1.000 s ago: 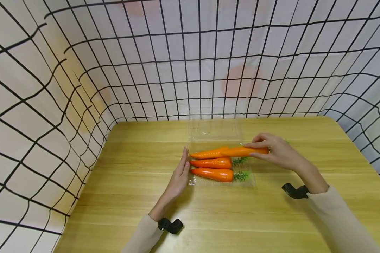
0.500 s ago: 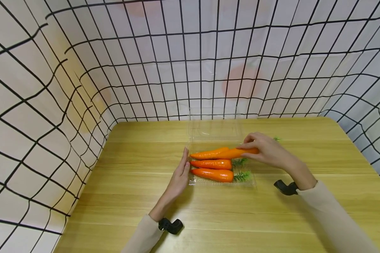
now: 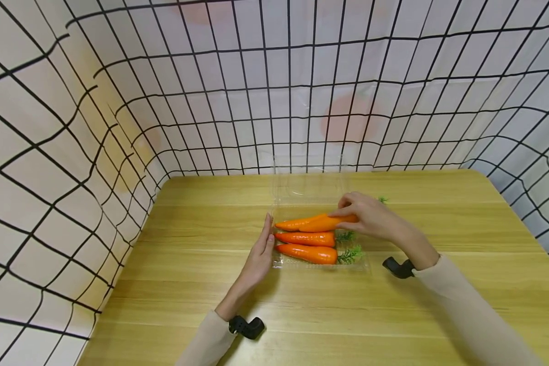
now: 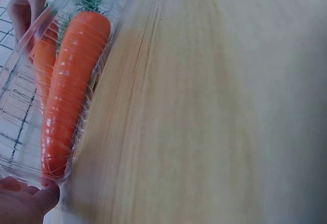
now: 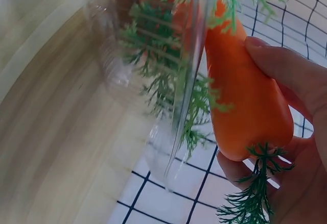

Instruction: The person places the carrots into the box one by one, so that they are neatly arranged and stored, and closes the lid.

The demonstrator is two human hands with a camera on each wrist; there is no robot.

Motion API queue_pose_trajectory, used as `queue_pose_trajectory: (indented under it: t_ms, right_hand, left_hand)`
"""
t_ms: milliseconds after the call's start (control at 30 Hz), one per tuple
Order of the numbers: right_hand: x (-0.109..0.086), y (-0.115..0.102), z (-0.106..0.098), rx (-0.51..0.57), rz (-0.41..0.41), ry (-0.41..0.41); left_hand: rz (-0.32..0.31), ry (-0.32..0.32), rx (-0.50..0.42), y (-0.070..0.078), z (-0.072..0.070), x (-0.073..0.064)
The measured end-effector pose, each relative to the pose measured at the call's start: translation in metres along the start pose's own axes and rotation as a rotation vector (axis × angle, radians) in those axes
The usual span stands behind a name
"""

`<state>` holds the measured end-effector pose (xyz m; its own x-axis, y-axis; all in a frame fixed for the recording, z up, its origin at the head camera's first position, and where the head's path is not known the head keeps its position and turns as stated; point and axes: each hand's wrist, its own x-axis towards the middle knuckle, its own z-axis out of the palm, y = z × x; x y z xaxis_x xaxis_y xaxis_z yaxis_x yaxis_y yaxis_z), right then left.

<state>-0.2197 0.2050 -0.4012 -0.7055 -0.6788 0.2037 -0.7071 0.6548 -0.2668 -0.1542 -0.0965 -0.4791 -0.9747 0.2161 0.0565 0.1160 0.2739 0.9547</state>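
Note:
In the head view a clear plastic clamshell box (image 3: 368, 265) holds three orange carrots side by side: a front carrot (image 3: 306, 253), a middle carrot (image 3: 304, 239) and a back carrot (image 3: 289, 224). My right hand (image 3: 370, 216) pinches another carrot (image 3: 317, 223) near its thick end. That carrot lies over the back one, its tip pointing left, its green top (image 5: 260, 183) hanging free in the right wrist view. My left hand (image 3: 258, 250) rests with straight fingers against the box's left end. In the left wrist view its fingertips meet the box beside a carrot tip.
The box's transparent lid (image 3: 308, 183) stands open behind the tray, towards the back wall. A wooden table (image 3: 201, 284) lies underneath. White cloth with a black grid (image 3: 256, 101) encloses the back and sides.
My right hand has moved left, sliding its carrot further over the back carrot and into the box. The left hand and the other carrots have stayed in place.

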Motion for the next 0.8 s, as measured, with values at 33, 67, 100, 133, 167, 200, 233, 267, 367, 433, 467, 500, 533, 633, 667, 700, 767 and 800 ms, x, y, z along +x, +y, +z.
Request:
queue_pose_trajectory:
  t_ms: [33, 67, 100, 133, 167, 200, 233, 267, 367, 433, 467, 500, 533, 633, 667, 700, 767, 800]
  right_hand:
    - [0.002, -0.001, 0.001, -0.006, -0.005, -0.005]
    - [0.004, -0.002, 0.002, -0.011, -0.01, -0.009]
    - [0.006, -0.003, 0.003, -0.014, -0.012, -0.011]
    - [0.008, -0.004, 0.004, -0.016, -0.015, -0.012]
    - [0.01, -0.005, 0.005, -0.02, -0.022, -0.012]
    - [0.011, -0.006, 0.007, -0.022, -0.029, -0.013]
    - [0.013, -0.007, 0.008, -0.023, -0.034, -0.013]
    - [0.015, -0.008, 0.01, -0.023, -0.042, -0.012]
    - [0.017, -0.009, 0.016, -0.024, -0.06, -0.016]
    - [0.019, -0.01, 0.021, -0.02, -0.063, -0.023]
    - [0.019, -0.01, 0.023, -0.018, -0.065, -0.024]
    - [0.02, -0.01, 0.025, -0.014, -0.061, -0.026]
    - [0.02, -0.011, 0.027, -0.005, -0.059, -0.024]
    - [0.022, -0.013, 0.03, 0.02, -0.052, -0.023]
    - [0.022, -0.013, 0.031, 0.03, -0.048, -0.025]
    - [0.022, -0.014, 0.031, 0.036, -0.043, -0.028]
    - [0.023, -0.015, 0.033, 0.044, -0.036, -0.036]
    - [0.023, -0.015, 0.034, 0.046, -0.03, -0.04]
  left_hand:
    - [-0.001, 0.0, -0.001, 0.0, 0.0, 0.0]
    - [-0.001, 0.0, 0.0, 0.0, 0.0, 0.0]
    - [0.0, 0.0, -0.001, -0.001, 0.0, 0.0]
    - [0.0, -0.001, -0.002, -0.001, 0.0, 0.0]
    - [0.001, -0.003, -0.003, -0.001, 0.0, 0.0]
    - [0.004, -0.005, -0.005, -0.002, 0.0, 0.001]
    - [0.003, -0.007, -0.006, -0.002, 0.0, 0.001]
    - [0.003, -0.009, -0.006, -0.003, 0.0, 0.001]
    - [0.001, -0.011, -0.007, -0.003, 0.0, 0.002]
    - [-0.002, -0.013, -0.005, -0.002, 0.0, 0.002]
    - [-0.001, -0.012, -0.004, -0.002, 0.0, 0.002]
    - [-0.001, -0.012, -0.002, -0.002, 0.0, 0.001]
    - [0.001, -0.012, 0.002, -0.002, 0.0, 0.001]
    - [0.005, -0.01, 0.014, -0.002, 0.0, 0.001]
    - [0.006, -0.008, 0.018, -0.002, 0.0, 0.001]
    - [0.006, -0.005, 0.022, -0.002, 0.001, 0.001]
    - [0.007, -0.004, 0.026, -0.003, 0.001, 0.001]
    - [0.006, -0.004, 0.027, -0.003, 0.001, 0.001]
